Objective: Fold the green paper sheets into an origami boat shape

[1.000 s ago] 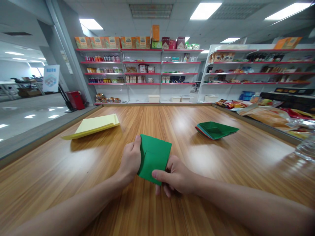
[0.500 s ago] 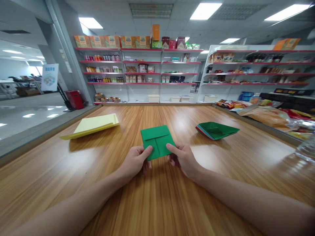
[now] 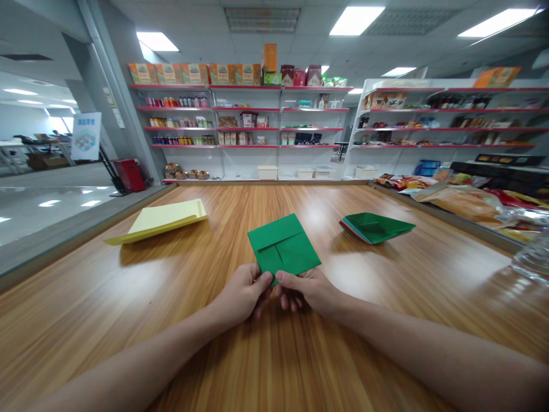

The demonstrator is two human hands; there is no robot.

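A folded green paper square (image 3: 283,245), with a flap across its upper part and a short crease below, is held over the middle of the table. My left hand (image 3: 246,292) pinches its lower left corner, thumb on top. Close beside it, my right hand (image 3: 315,290) grips the lower edge, its thumb near the left one and its fingers underneath. To the right lies a stack of folded papers (image 3: 377,226), green on top with red and blue layers at its edge. On the left rests a pad of pale yellow paper (image 3: 165,220), partly folded along its edges.
The wooden table (image 3: 266,360) has a raised rim. A clear plastic item (image 3: 534,260) sits at the right edge, near several snack packets (image 3: 467,203). Shelves with goods (image 3: 249,146) stand behind the table. A red box (image 3: 131,174) is on the floor at left.
The green paper square has turned in my hands, first flap-side up, then tilted to a diamond. My hands have come closer together at its near corner. The yellow pad and stack stay put.
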